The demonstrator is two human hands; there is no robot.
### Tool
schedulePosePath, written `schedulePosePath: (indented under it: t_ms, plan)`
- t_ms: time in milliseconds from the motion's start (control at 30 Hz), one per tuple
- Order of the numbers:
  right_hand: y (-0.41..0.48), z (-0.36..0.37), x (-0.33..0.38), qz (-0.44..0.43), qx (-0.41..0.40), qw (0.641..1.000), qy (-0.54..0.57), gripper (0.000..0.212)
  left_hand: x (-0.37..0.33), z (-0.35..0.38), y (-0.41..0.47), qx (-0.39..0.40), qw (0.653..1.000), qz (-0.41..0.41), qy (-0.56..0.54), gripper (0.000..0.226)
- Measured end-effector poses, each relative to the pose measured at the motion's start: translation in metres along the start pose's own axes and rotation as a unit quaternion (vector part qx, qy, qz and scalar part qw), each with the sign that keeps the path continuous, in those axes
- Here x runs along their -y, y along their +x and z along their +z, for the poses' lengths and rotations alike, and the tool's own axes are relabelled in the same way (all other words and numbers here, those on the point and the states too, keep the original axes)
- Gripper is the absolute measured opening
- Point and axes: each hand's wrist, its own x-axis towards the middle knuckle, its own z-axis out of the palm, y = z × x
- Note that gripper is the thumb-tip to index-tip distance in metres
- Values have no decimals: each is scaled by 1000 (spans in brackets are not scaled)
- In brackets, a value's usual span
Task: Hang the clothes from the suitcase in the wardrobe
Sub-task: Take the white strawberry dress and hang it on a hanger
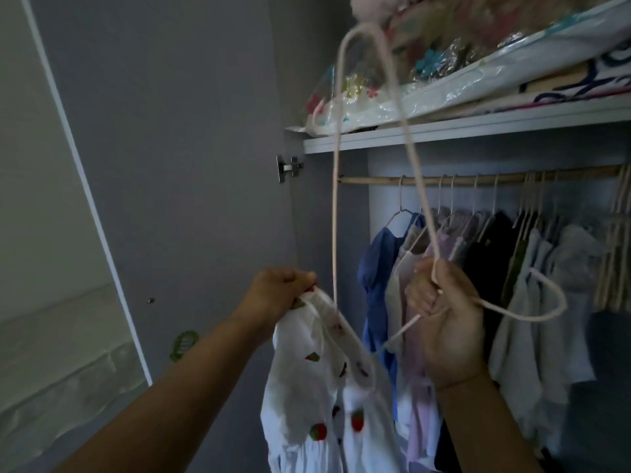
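- Head view: the left hand pinches the top edge of the white strawberry-print garment, which hangs below it in front of the open wardrobe
- The right hand is wrapped round the neck of the pale hanger, with the hook pointing right
- The hanger's long axis stands nearly upright, one end high by the shelf, the other low beside the left hand, seemingly at a strap
- The rail lies above and beyond both hands, bare towards its left end, so the hanger probably has to be turned level
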Motion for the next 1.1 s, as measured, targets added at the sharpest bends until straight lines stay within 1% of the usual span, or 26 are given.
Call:
schedulePosePath:
  t_ms: [67,167,233,300,400,467,567,600,633,667,733,833,900,933,967,1000,1067,1100]
  plan:
    - [-9,-13,-13,34,-13,997,-62,32,-13,2,-3,8,1000,18,-20,22]
    - [-26,-30,-26,92,-42,988,-115,45,-26,-4,-1,-1,998,44,-34,22]
    - [-35,-38,-28,121,-45,977,-170,40,-28,-16,2,-23,998,52,-33,21]
    - [-41,-47,-25,150,-43,961,-226,27,-25,-28,4,-44,997,56,-19,21]
    - [-40,-61,-14,186,-9,940,-288,31,-12,-40,2,-78,994,64,29,19]
    - [-36,-67,-5,199,20,929,-311,26,0,-44,0,-92,993,64,48,19]
    - [-30,-76,5,200,62,921,-329,26,15,-47,-3,-111,991,60,54,17]
    - [-28,-77,9,197,73,921,-329,38,18,-48,-3,-118,990,58,45,16]
    - [-26,-79,13,199,83,919,-330,56,21,-49,-4,-122,990,57,35,15]
    - [-25,-79,17,203,84,915,-338,68,23,-49,-5,-124,990,58,28,15]
    - [-23,-80,22,205,84,912,-344,75,28,-50,-5,-123,989,65,40,14]
    - [-23,-81,24,203,79,921,-321,73,36,-48,-5,-121,988,74,61,14]
    - [-26,-77,23,211,93,916,-327,66,39,-47,-6,-120,990,63,48,16]
    - [-28,-74,22,225,97,908,-339,54,39,-47,-7,-118,991,53,34,17]
    - [-29,-71,21,240,106,898,-353,36,38,-48,-7,-116,992,46,18,19]
    - [-29,-70,20,254,121,888,-363,31,37,-48,-8,-117,992,42,6,20]
    - [-28,-74,14,278,145,861,-400,48,35,-48,-9,-117,992,48,5,20]
    - [-27,-75,11,291,148,848,-417,49,34,-47,-10,-110,992,55,11,19]
